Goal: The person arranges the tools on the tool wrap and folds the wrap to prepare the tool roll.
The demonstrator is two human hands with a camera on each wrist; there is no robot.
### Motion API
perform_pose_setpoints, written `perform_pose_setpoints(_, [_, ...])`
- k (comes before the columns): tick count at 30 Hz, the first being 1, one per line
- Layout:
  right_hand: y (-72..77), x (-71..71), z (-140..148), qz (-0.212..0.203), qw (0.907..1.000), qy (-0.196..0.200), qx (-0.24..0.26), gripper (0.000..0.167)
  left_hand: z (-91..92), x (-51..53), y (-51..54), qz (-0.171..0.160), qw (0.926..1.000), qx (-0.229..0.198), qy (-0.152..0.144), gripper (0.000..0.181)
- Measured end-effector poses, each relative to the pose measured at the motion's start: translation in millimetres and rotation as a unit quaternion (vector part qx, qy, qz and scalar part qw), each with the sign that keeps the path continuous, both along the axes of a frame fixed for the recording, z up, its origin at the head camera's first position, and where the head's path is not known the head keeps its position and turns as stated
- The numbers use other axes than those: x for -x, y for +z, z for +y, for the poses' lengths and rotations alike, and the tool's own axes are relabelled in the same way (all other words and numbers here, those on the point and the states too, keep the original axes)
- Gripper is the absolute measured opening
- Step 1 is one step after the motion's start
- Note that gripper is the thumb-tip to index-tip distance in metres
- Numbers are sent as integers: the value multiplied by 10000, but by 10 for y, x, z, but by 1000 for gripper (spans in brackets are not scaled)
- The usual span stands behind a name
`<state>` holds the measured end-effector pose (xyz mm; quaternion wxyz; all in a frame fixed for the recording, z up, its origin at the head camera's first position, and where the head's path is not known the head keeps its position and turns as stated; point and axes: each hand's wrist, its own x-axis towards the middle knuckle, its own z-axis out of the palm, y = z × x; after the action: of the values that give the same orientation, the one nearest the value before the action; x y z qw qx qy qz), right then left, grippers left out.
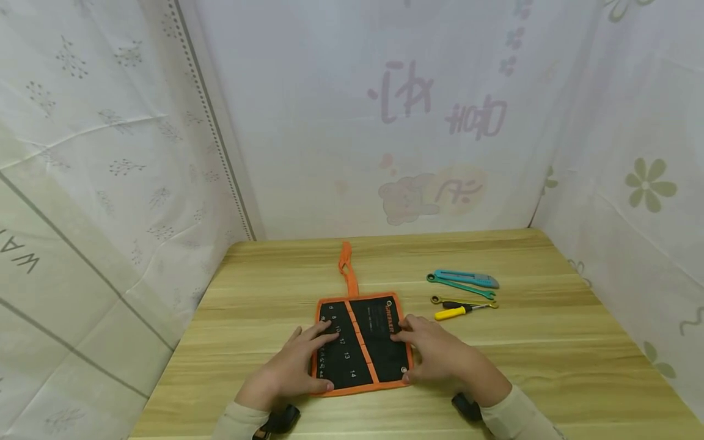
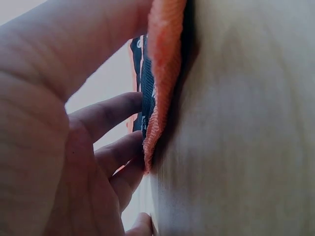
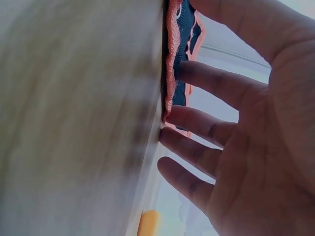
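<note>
A black tool roll with orange edging (image 1: 379,345) lies flat and spread out on the wooden table, its pockets marked with white numbers. My left hand (image 1: 299,363) rests on its left side, fingers loosely spread and thumb at the lower left corner. On the right edge lies my right hand (image 1: 434,348), with its thumb by the lower right corner. Both wrist views show fingertips touching the roll's orange edge (image 2: 165,73) and black cloth (image 3: 184,29), and neither hand grips it. An orange strap (image 1: 346,266) stretches away from the roll's far edge.
Right of the roll lie a teal utility knife (image 1: 467,279), a green ratchet wrench (image 1: 459,285), a brass-coloured ratchet wrench (image 1: 478,302) and a yellow-handled screwdriver (image 1: 450,313). A small dark piece (image 1: 452,305) lies among them. Patterned cloth (image 1: 330,122) hangs behind the table and at both sides.
</note>
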<state>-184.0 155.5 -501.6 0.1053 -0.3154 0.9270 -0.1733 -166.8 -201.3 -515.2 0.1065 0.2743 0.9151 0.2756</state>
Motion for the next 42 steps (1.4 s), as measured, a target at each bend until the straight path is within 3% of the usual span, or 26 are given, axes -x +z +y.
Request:
perform_pose_setpoints(7, [-15, -12, -1, -8, 9999, -105, 39, 78, 36, -9, 3, 91, 9999, -49, -42, 91])
perform_pose_setpoints(12, [-28, -8, 7, -151, 9994, -235, 219, 78, 172, -20, 41, 187, 9993, -307, -140, 77])
perform_pose_setpoints(17, [-24, 24, 53, -315, 9972, -320, 591, 70, 348, -21, 64, 529, 9978, -235, -315, 59])
perform_pose_setpoints(23, [6, 96, 148, -210, 9944, -469, 927, 56, 523, -38, 106, 886, 9940, -145, -618, 39])
perform_pose_setpoints(27, [43, 160, 267, -150, 9921, -659, 1054, 49, 611, -23, 107, 793, 9925, -183, -907, 29])
perform_pose_setpoints(34, [142, 305, 583, -216, 9834, -1207, 1336, 46, 674, 2, 41, 295, 9915, -384, -1211, 23])
perform_pose_setpoints(42, [169, 451, 886, 291, 9841, -1271, 1209, 44, 702, 16, 5, 314, 9898, -173, -1380, 24])
